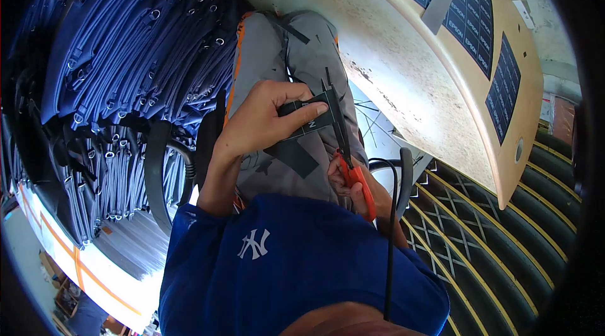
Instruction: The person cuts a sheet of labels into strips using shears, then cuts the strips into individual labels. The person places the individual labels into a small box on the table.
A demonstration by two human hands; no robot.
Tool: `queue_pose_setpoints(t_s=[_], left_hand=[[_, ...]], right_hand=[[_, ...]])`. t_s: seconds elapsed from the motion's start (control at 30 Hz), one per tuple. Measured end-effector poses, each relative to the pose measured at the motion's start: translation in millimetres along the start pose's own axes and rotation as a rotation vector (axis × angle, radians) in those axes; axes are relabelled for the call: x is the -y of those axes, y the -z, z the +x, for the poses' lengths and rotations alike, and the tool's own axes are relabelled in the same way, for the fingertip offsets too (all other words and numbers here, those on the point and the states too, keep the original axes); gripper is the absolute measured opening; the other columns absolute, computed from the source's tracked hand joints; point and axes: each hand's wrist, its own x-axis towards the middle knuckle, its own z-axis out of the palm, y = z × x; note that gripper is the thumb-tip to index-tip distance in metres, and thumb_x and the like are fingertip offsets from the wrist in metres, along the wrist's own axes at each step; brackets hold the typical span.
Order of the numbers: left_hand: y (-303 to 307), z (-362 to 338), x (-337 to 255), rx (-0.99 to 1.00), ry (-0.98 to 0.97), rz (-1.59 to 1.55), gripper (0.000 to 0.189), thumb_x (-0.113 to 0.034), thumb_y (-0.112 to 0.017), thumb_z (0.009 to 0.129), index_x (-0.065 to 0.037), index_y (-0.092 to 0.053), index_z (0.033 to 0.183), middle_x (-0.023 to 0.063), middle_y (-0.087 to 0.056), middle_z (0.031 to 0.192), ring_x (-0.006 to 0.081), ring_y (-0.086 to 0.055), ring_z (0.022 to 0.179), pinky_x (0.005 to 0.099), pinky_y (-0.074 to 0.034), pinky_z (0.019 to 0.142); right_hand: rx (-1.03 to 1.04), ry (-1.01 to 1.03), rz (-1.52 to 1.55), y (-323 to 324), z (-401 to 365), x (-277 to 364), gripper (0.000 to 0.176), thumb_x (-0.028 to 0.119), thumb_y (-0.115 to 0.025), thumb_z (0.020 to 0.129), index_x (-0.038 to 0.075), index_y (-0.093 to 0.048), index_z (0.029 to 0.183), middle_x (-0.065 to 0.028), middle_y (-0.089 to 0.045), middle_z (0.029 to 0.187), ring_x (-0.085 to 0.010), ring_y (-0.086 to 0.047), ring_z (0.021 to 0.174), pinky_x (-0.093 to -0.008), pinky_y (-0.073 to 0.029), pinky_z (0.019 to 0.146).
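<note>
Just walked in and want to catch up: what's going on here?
A person in a blue shirt is working over their lap. The left hand pinches a black webbing strap with white lettering. The right hand holds orange-handled scissors, with the blades at the strap's end. Stacks of blue fabric pieces with metal rings lie beside them.

From my feed, the black webbing strap [312, 123] lies on the grey fabric bag [271, 52], with the orange-handled steel scissors [345, 156] just right of it. The stack of blue strapped bags [126, 52] sits left; the beige curved worktop [403, 65] right.
</note>
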Motion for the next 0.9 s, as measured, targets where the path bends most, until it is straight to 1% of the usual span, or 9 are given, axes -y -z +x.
queue_pose_setpoints(t_s=[0.1, 0.17, 0.3, 0.37, 0.47, 0.5, 0.57, 0.8, 0.9], left_hand=[[-0.8, 0.4, 0.4, -0.013, -0.005, 0.008, 0.029, -0.016, -0.064, 0.085, 0.004, -0.054, 0.066, 0.0009, -0.039, 0.052, 0.0035, -0.034, 0.055, 0.0245, -0.029, 0.049], [-0.5, 0.3, -0.1, -0.018, -0.009, 0.009, 0.029, -0.015, -0.064, 0.085, 0.004, -0.054, 0.067, 0.001, -0.039, 0.052, 0.0035, -0.034, 0.055, 0.0244, -0.03, 0.049], [-0.6, 0.7, 3.3, -0.009, -0.031, 0.017, 0.026, -0.015, -0.064, 0.086, 0.002, -0.056, 0.067, -0.0019, -0.042, 0.054, 0.0019, -0.036, 0.055, 0.0227, -0.029, 0.048], [-0.5, 0.5, 5.3, -0.014, -0.064, 0.015, 0.024, -0.014, -0.064, 0.086, 0.001, -0.057, 0.068, -0.005, -0.045, 0.055, 0.0004, -0.037, 0.055, 0.0211, -0.028, 0.047], [0.5, 0.2, 4.9, 0.009, -0.041, 0.011, 0.024, -0.013, -0.065, 0.086, 0.001, -0.057, 0.067, -0.0051, -0.044, 0.056, 0.0005, -0.036, 0.055, 0.0214, -0.027, 0.047], [0.6, 0.4, 4.9, 0.004, -0.056, 0.014, 0.024, -0.013, -0.065, 0.086, 0.0, -0.056, 0.067, -0.0052, -0.043, 0.055, 0.0006, -0.036, 0.055, 0.0215, -0.027, 0.047], [0.8, 0.6, 5.1, 0.0, -0.072, 0.018, 0.024, -0.013, -0.065, 0.086, 0.0, -0.056, 0.067, -0.0053, -0.043, 0.055, 0.0007, -0.035, 0.055, 0.0216, -0.026, 0.047], [3.9, -0.8, 1.1, 0.005, -0.006, 0.004, 0.03, -0.014, -0.064, 0.086, 0.003, -0.049, 0.066, 0.0007, -0.035, 0.055, 0.0036, -0.031, 0.058, 0.0248, -0.028, 0.05], [3.7, -1.3, -1.6, -0.004, 0.005, -0.004, 0.029, -0.014, -0.064, 0.086, 0.004, -0.051, 0.067, 0.0002, -0.036, 0.055, 0.0032, -0.032, 0.058, 0.0245, -0.029, 0.05]], right_hand=[[0.001, 0.003, -0.019, -2.0, -0.1, 2.8, 0.06, 0.061, -0.038, 0.088, 0.002, -0.04, 0.096, 0.0005, -0.034, 0.067, -0.0116, -0.035, 0.057, -0.027, -0.033, 0.055], [-0.059, -0.131, 0.047, -6.3, -0.7, 4.9, 0.085, 0.082, -0.039, 0.072, 0.002, -0.043, 0.099, 0.0012, -0.03, 0.075, -0.0063, -0.027, 0.06, -0.022, -0.022, 0.051], [-0.046, -0.137, 0.023, -2.8, 1.3, 5.7, 0.083, 0.081, -0.04, 0.072, 0.002, -0.043, 0.099, 0.0015, -0.03, 0.074, -0.0064, -0.027, 0.059, -0.0216, -0.023, 0.051], [0.032, 0.027, -0.045, 2.7, 2.0, -3.1, 0.057, 0.06, -0.039, 0.089, 0.003, -0.041, 0.094, -0.0003, -0.037, 0.066, -0.0116, -0.037, 0.055, -0.0269, -0.034, 0.054], [-0.019, -0.034, -0.056, 0.8, 0.7, -0.6, 0.052, 0.056, -0.039, 0.091, 0.004, -0.044, 0.087, -0.0011, -0.042, 0.065, -0.0122, -0.042, 0.056, -0.0274, -0.036, 0.055], [-0.019, -0.034, -0.057, -0.4, 1.6, 1.3, 0.052, 0.056, -0.039, 0.091, 0.004, -0.044, 0.087, -0.0011, -0.042, 0.065, -0.0122, -0.042, 0.056, -0.0274, -0.036, 0.055], [-0.065, -0.154, -0.062, -4.0, 4.0, 6.2, 0.069, 0.073, -0.035, 0.083, 0.005, -0.044, 0.08, 0.0013, -0.039, 0.062, -0.0072, -0.035, 0.053, -0.0223, -0.028, 0.048], [-0.15, -0.144, -0.205, -5.5, 5.5, 25.4, 0.069, 0.073, -0.035, 0.082, 0.006, -0.044, 0.068, 0.0012, -0.041, 0.052, -0.0075, -0.041, 0.044, -0.0221, -0.031, 0.042], [-0.118, -0.268, -0.22, -1.7, 0.0, 12.3, 0.071, 0.075, -0.035, 0.081, 0.006, -0.043, 0.066, 0.0016, -0.042, 0.051, -0.0077, -0.042, 0.041, -0.0216, -0.031, 0.039]])
